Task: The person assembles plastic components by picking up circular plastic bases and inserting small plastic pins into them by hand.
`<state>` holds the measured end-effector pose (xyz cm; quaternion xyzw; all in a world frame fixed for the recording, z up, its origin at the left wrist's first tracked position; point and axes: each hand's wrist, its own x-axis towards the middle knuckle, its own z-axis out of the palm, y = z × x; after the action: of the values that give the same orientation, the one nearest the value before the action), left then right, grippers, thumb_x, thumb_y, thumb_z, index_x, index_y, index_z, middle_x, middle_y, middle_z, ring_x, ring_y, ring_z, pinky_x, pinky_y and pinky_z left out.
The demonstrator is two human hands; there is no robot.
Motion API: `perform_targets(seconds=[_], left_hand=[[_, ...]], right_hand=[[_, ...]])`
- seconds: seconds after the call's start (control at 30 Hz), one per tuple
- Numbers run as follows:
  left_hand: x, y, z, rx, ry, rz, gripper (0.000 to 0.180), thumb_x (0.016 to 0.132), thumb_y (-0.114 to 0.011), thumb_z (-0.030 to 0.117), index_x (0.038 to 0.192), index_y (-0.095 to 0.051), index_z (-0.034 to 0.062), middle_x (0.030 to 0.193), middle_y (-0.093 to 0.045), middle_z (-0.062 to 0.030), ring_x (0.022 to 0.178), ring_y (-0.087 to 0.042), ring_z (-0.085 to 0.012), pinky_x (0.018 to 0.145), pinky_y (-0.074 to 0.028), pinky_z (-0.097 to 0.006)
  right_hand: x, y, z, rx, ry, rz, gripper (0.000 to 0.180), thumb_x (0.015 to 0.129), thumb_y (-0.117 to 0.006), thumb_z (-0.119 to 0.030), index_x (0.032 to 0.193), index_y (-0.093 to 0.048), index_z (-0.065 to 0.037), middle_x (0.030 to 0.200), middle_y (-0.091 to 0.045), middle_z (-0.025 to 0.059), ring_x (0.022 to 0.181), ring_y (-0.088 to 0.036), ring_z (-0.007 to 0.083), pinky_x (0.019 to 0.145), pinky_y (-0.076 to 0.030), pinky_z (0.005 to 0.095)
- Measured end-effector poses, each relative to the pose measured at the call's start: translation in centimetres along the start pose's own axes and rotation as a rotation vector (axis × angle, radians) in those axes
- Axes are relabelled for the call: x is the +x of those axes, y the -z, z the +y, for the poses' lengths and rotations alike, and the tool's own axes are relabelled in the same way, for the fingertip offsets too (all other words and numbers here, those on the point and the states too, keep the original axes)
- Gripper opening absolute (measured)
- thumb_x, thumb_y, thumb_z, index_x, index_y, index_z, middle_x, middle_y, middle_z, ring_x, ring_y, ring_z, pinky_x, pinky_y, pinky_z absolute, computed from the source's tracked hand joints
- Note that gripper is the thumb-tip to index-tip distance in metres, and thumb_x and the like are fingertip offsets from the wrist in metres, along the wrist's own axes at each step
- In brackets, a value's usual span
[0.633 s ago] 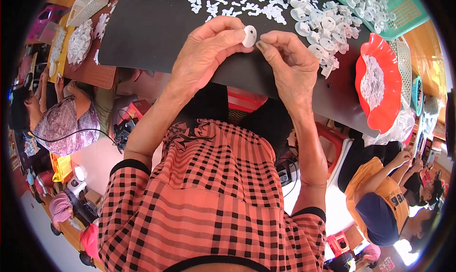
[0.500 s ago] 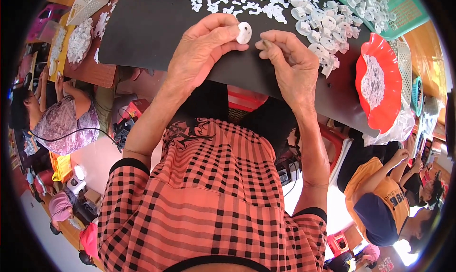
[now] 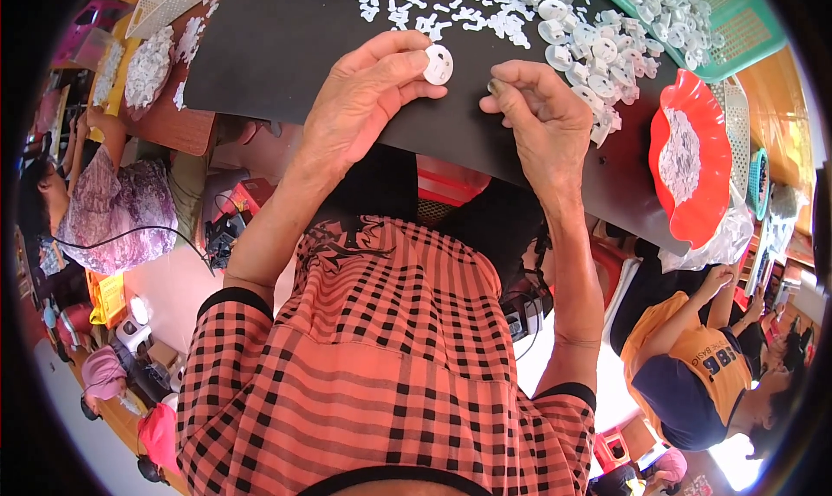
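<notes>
White disc (image 3: 440, 65) in left grip (image 3: 368, 87)

Disc (image 3: 439, 64): white, dark spots; loose small parts (image 3: 511, 26): white; heaped discs (image 3: 605, 50): milky white; tabletop (image 3: 269, 50): black; scalloped basin (image 3: 712, 141): bright red; bits inside (image 3: 681, 154): whitish-grey; right basket (image 3: 741, 45): mint green; left basket (image 3: 165, 9): cream; wearer's shirt (image 3: 381, 357): coral, black checks, darker stripes, black trim; left co-worker's top (image 3: 121, 203): mottled purple-white; right co-worker's vest (image 3: 726, 377): orange, navy panel

The disc (image 3: 439, 66) looks smooth plastic, the tabletop (image 3: 269, 54) matt, the bowl (image 3: 713, 141) glossy plastic.
</notes>
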<state>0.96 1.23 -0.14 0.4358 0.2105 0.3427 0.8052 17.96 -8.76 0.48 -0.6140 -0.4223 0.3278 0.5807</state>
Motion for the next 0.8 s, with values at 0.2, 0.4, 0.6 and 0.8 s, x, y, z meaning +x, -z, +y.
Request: perform_targets(seconds=[0.2, 0.4, 0.6, 0.8], left_hand=[[-0.2, -0.3, -0.1, -0.07, -0.007, 0.019, 0.021, 0.09, -0.056, 0.009, 0.108, -0.057, -0.0041, 0.1, -0.06, -0.009, 0.093, -0.06, -0.0162, 0.083, -0.053, -0.033], [-0.3, -0.5, -0.2, -0.067, -0.025, 0.013, 0.024, 0.091, -0.055, 0.008, 0.11, -0.056, -0.0057, 0.101, -0.059, -0.0098, 0.093, -0.06, -0.0167, 0.084, -0.052, -0.034], [-0.2, -0.7, -0.3, -0.077, -0.033, -0.003, 0.025, 0.091, -0.056, 0.009, 0.111, -0.056, -0.0059, 0.101, -0.059, -0.0102, 0.094, -0.06, -0.017, 0.085, -0.052, -0.032], [-0.1, -0.5, -0.3, -0.075, -0.04, -0.001, 0.024, 0.091, -0.056, 0.009, 0.11, -0.056, -0.0062, 0.102, -0.059, -0.0103, 0.094, -0.06, -0.0171, 0.085, -0.051, -0.032]], right_hand=[[0.4, -0.4, 0.1, 0.14, 0.032, -0.019, 0.013, 0.087, -0.061, -0.003, 0.099, -0.065, -0.002, 0.086, -0.066, 0.002, 0.076, -0.064, 0.0097, 0.065, -0.048, 0.0205], [0.3, -1.0, 0.0, 0.268, -0.014, -0.049, 0.015, 0.087, -0.06, -0.002, 0.101, -0.065, -0.001, 0.089, -0.067, 0.004, 0.08, -0.067, 0.0124, 0.066, -0.052, 0.0219], [0.3, -1.1, 0.4, 0.332, -0.022, -0.074, 0.015, 0.088, -0.058, -0.001, 0.102, -0.064, 0.002, 0.092, -0.066, 0.0072, 0.085, -0.068, 0.0158, 0.069, -0.054, 0.0238], [0.2, -1.2, 0.3, 0.36, 0.002, -0.087, 0.015, 0.088, -0.058, 0.001, 0.102, -0.062, 0.003, 0.095, -0.065, 0.0092, 0.087, -0.067, 0.0176, 0.071, -0.055, 0.0253]])
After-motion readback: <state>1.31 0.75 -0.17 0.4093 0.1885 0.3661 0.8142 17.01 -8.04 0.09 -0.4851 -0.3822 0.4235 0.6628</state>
